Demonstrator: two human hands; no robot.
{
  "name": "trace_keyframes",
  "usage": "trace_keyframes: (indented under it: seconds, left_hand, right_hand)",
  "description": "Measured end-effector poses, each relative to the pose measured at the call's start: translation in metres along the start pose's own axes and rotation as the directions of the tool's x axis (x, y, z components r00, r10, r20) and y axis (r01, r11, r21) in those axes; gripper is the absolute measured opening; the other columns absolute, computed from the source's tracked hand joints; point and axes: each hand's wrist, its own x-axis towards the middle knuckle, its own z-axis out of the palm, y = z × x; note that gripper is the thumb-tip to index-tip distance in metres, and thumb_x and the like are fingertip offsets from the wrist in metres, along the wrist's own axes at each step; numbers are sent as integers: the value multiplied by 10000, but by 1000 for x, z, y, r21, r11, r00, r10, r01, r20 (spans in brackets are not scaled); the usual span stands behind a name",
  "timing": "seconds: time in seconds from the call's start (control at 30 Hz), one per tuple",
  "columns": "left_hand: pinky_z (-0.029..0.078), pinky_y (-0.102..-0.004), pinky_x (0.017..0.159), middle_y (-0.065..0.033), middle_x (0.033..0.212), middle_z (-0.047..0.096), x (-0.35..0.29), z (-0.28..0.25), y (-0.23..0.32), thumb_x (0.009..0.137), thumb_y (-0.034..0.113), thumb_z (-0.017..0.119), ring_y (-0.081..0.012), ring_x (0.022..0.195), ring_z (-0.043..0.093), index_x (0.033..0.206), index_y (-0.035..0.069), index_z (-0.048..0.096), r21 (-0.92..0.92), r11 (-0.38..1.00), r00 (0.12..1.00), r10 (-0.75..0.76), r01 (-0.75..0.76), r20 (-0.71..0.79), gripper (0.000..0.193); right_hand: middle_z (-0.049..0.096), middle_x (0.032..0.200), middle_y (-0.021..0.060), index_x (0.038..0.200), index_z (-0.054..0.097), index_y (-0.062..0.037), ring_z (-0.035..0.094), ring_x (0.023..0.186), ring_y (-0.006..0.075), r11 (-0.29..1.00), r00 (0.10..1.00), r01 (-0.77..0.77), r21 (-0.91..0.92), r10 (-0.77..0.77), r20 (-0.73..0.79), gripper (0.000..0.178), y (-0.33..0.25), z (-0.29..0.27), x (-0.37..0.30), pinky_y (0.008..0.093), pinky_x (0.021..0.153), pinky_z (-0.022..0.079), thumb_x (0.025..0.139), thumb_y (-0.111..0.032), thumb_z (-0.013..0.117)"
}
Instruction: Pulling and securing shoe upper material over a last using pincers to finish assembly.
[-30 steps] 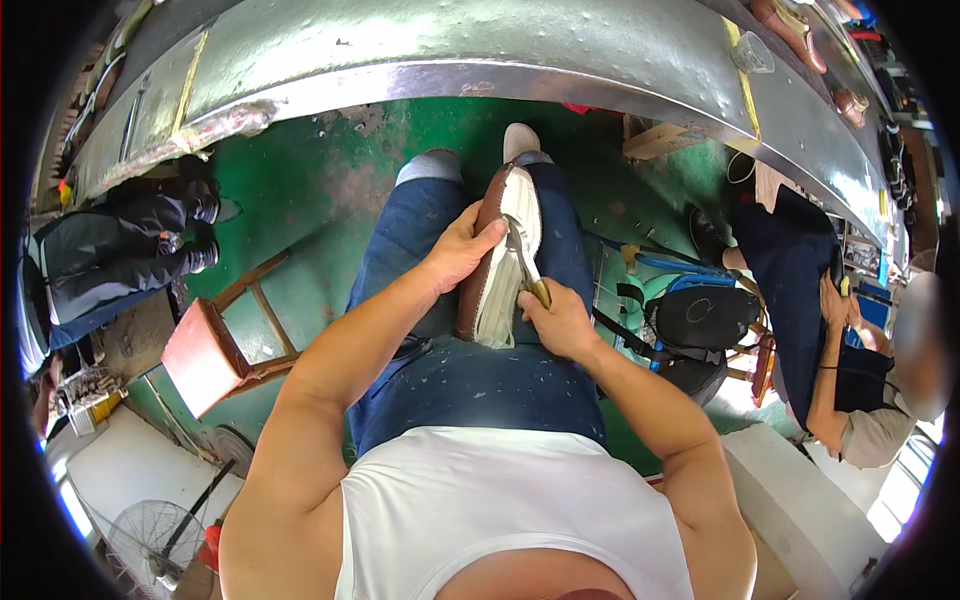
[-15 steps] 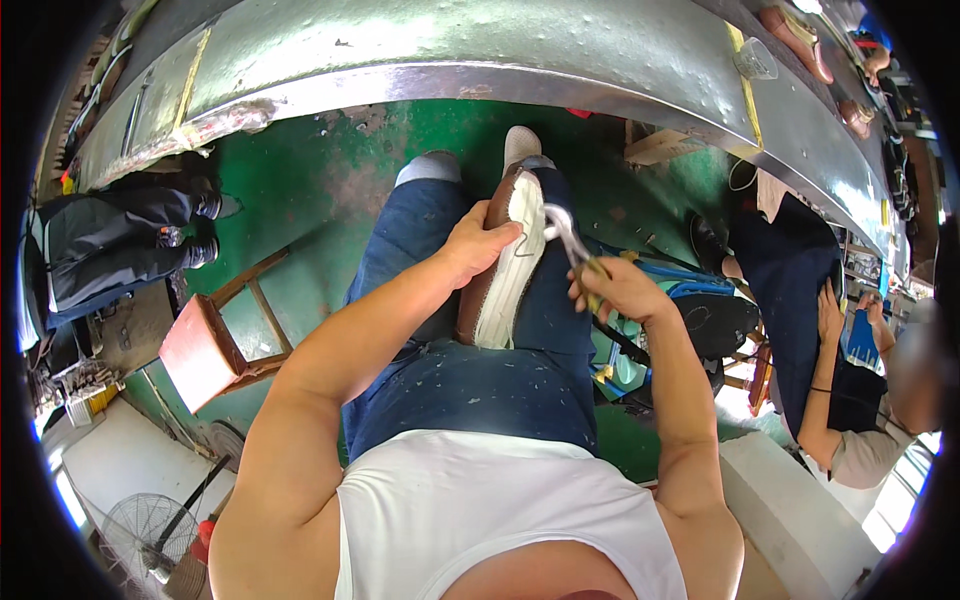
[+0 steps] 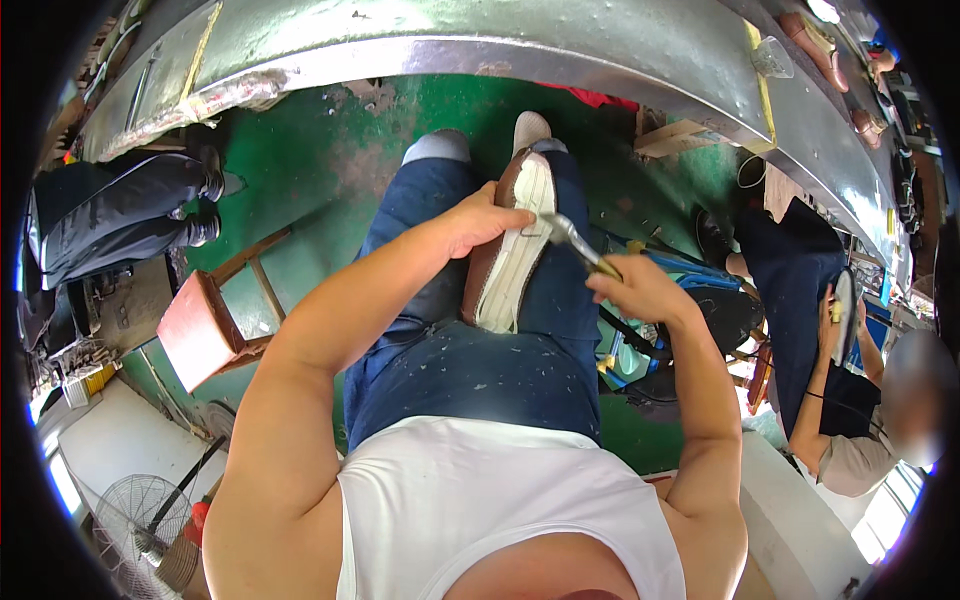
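White sleeveless top [image 3: 500, 480], dark blue trousers [image 3: 420, 195]

Most fingers of your left grip [image 3: 487, 222] are hidden behind the shoe [image 3: 512, 250]. Your right grip [image 3: 632, 290] covers the end of the hammer [image 3: 578, 243], and you cannot tell whether its head touches the sole. The thin dark mark [image 3: 526, 236] by your thumb is too small to name. To your right, a co-worker's head [image 3: 918, 398] is blurred; to your left, the dark rim cuts off another person [image 3: 130, 222]. Your desk [image 3: 450, 50] runs past the upper edge.
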Motion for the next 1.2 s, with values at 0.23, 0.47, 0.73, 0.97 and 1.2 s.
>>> trace_keyframes:
  seconds: [0.23, 0.47, 0.73, 0.97, 1.2]
  left_hand:
    - [429, -397, 1067, -155, 1335, 567, -16, 10, 20, 824, 263, 807, -241, 1235, 560, 1417, -10, 381, 4, 1000, 996, -17, 16, 89, 779]
    - [514, -407, 973, -169, 1288, 597, 0, 1, -9, 872, 207, 758, -247, 1156, 620, 1392, -19, 389, 1, 1000, 1000, 10, -10, -14, 677]
    - [260, -384, 1196, -128, 1574, 320, -22, -9, -34, 890, 144, 738, -244, 1452, 314, 1605, 105, 41, -30, 977, 946, 213, -212, 246, 999]
    - [334, -406, 1155, -199, 1507, 380, -16, 18, -50, 836, 179, 771, -307, 1403, 386, 1592, 125, 154, 55, 953, 954, 299, -299, -1, 977]
    - [316, -367, 1166, -194, 1524, 350, -10, 24, -63, 875, 64, 689, -262, 1405, 379, 1583, 24, 64, 390, 874, 931, 352, -290, -98, 945]
  right_hand:
    - [667, 935, 274, 1173, 579, 81, 658, 888, 449, 878, 947, 279, -389, -319, -42, 439, -23, 40, -20, 468, 805, 523, 963, -304, 608]
    - [668, 866, 241, 1012, 599, 51, 663, 795, 434, 739, 975, 172, -652, -220, 8, 377, -52, 47, -4, 498, 726, 532, 967, -323, 611]
    - [685, 896, 231, 1007, 642, -4, 667, 825, 428, 980, 929, 135, -149, -178, -325, 358, 7, 89, -21, 488, 738, 527, 936, -355, 654]
    - [658, 812, 165, 958, 595, 1, 695, 769, 330, 842, 889, 29, -539, -269, -371, 346, -8, 109, -45, 417, 689, 553, 931, -337, 661]
    - [647, 783, 177, 973, 603, -13, 686, 746, 328, 843, 939, 22, -538, -202, -278, 361, 0, 109, -50, 398, 677, 555, 938, -370, 649]
